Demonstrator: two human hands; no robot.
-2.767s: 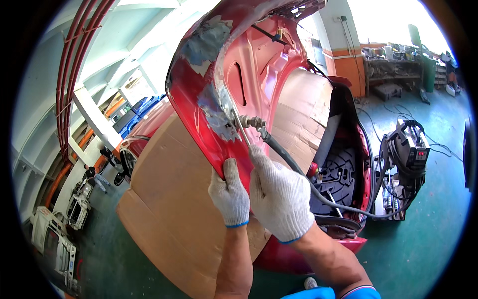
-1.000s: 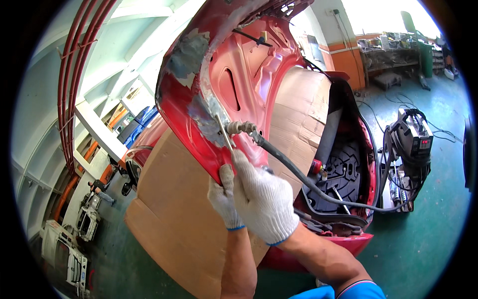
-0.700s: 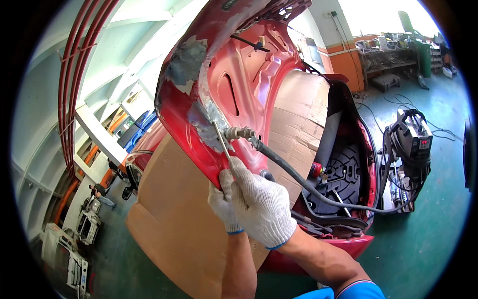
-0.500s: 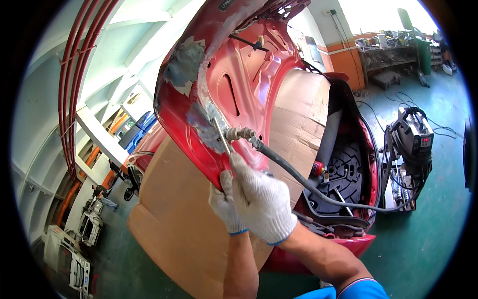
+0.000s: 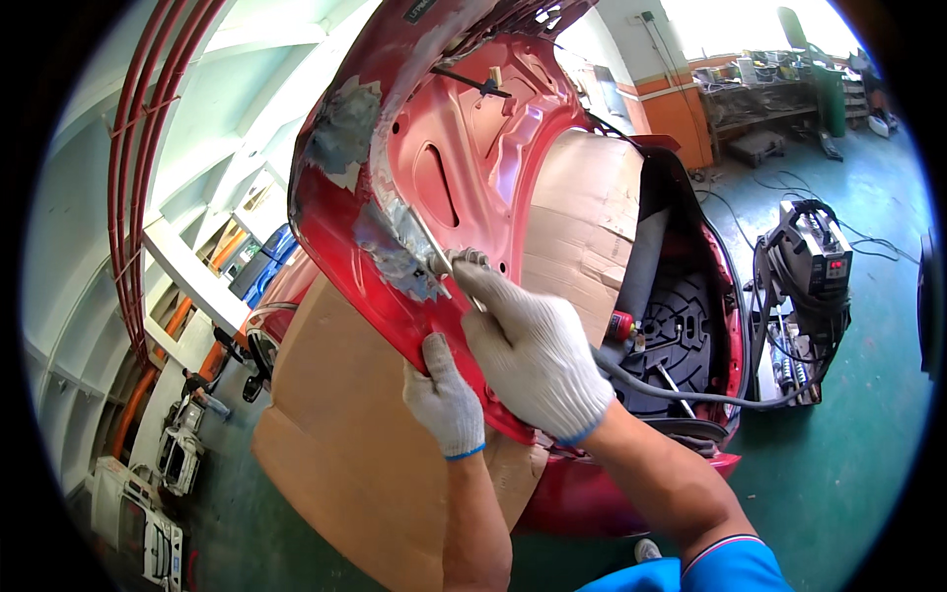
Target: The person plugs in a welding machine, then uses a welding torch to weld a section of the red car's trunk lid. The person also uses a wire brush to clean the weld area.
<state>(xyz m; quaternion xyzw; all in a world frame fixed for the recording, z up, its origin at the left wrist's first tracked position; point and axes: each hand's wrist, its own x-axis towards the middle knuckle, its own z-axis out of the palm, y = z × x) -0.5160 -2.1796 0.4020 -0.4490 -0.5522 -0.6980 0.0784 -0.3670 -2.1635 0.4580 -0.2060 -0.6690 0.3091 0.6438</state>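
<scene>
In front of me a red car's raised trunk lid [image 5: 330, 222] has grey, bare-metal patches [image 5: 395, 247] where paint is gone. My right hand [image 5: 538, 360], in a white knit glove, is closed on a thin metal bar [image 5: 431, 242] lying slantwise against the lower patch. A metal cable fitting [image 5: 469, 258] sits beside the bar, partly hidden by my fingers. From behind this hand a thick dark cable [image 5: 651, 387] runs right. My left hand [image 5: 449, 400], gloved likewise, grips the lid's lower edge, thumb on its face; its other fingers are mostly hidden.
Brown cardboard [image 5: 340, 424] covers the car below and behind the lid. The open trunk [image 5: 681, 340] lies right, with a small red cylinder [image 5: 619, 326] inside. A portable machine [image 5: 814, 252] with cables stands beyond. A cluttered bench [image 5: 760, 113] is at the back; a person [image 5: 202, 390] is far left.
My right hand has moved up and right around the cable fitting, with the bar tilting further. My left hand now shows apart from it, lower on the lid edge. The view has shifted slightly.
</scene>
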